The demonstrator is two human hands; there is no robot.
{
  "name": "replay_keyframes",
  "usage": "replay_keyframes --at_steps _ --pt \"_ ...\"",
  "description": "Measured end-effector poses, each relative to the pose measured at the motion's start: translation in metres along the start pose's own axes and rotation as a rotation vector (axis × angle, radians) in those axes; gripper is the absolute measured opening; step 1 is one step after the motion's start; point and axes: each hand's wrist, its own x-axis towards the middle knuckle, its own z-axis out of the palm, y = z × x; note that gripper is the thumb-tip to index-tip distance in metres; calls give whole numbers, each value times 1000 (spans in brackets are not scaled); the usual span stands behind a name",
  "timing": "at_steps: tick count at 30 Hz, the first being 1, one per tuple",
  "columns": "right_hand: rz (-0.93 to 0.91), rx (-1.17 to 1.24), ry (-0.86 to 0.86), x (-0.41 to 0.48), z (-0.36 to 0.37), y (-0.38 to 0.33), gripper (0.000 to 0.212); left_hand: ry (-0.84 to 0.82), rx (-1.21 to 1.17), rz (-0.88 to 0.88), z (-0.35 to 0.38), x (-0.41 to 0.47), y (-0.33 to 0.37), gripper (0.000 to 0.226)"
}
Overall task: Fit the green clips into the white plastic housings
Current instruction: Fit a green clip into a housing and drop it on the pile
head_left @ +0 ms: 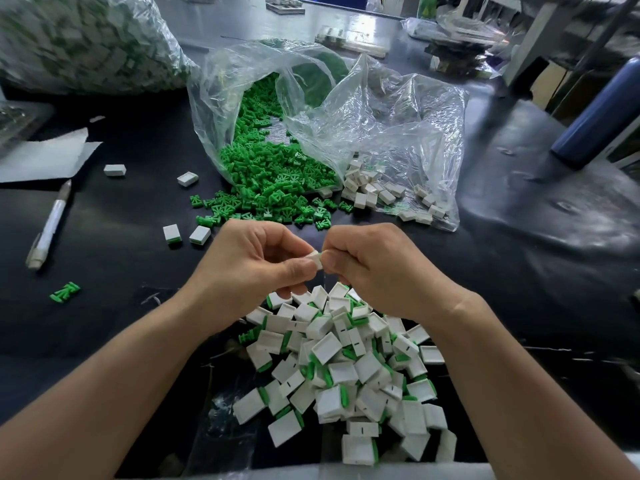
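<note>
Fingers [294,270] on left hand [256,261] and right hand [374,271] both pinch 1 white housing [314,257], mid-air over the near pile of finished housings [346,368]. Can't see a green clip in the grip; if one's seated crooked, squeezing could jam it.

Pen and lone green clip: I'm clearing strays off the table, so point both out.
Pen [52,223]: head view, middle of barrel.
Lone green clip [65,292]: head view, its centre.
</note>
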Motion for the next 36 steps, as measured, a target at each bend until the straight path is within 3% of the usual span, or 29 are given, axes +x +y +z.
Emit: replay_keyframes --at_steps 3,10,14,18,23,30,36 --pt "-38 -27 2 -1 1 0 23 -11 5 2 0 0 0 11" --pt "12 260 147 1 5 1 25 57 -235 -53 1 2 -1 22" --pt "139 591 42 1 1 3 26 42 -309 -73 1 4 -2 20" --pt "238 915 -69 2 -2 3 52 61 -292 -43 1 4 -1 23" --pt "296 1021 -129 5 3 1 52 35 -307 -44 1 2 2 26" --pt "248 1334 -353 4 5 -8 58 -52 -423 -39 2 0 3 16" --pt "285 1259 -295 2 10 -10 60 -98 -401 62 4 -2 4 18"
